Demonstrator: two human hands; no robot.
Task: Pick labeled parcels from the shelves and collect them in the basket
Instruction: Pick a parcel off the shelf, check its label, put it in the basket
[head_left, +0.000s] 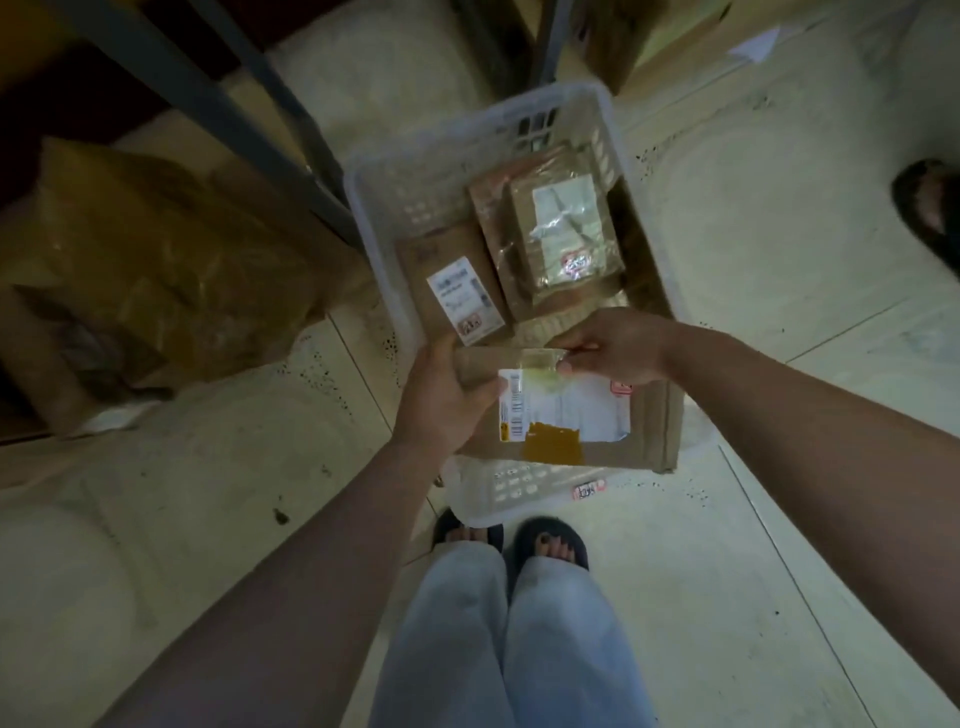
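Left grip (447, 397) and right grip (618, 348) clamp held parcel (571, 410) over basket (358, 208). Beyond the grips, small parcel (457, 291) and taped parcel (566, 234) already in; drop pending.

Dim greenish light, soft blur, wide-angle bending, dark corners

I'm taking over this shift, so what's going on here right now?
A person stands over a white basket on the floor, holding a labeled cardboard parcel above its near end. The left hand grips its left edge; the right hand pinches its top edge. Other labeled parcels already lie inside.
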